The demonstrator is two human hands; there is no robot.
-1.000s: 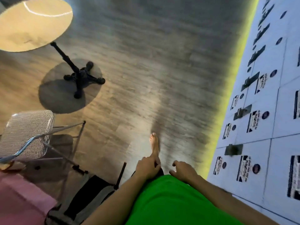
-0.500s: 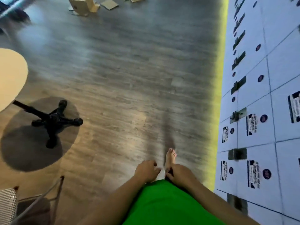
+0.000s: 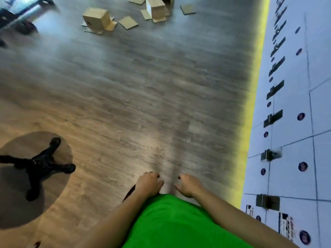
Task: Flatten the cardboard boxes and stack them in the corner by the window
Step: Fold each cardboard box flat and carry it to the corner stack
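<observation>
two empty hands, left (image 3: 148, 183) and right (image 3: 188, 184), loosely curled (boxes (image 3: 96, 19) far ahead).

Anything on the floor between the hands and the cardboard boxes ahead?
Nothing visible. Both hands, left and right, hold nothing, and only bare wood floor lies before the cardboard boxes. The black table base sits off to the left.

Wood floor (image 3: 143, 86) bears cardboard boxes (image 3: 95, 19) and a table base (image 3: 38, 165).

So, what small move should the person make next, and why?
Probably walk forward to the nearest cardboard box. Both the left hand and right hand hold nothing, and the boxes, including another upright box, stand unflattened far across the wooden floor.
</observation>
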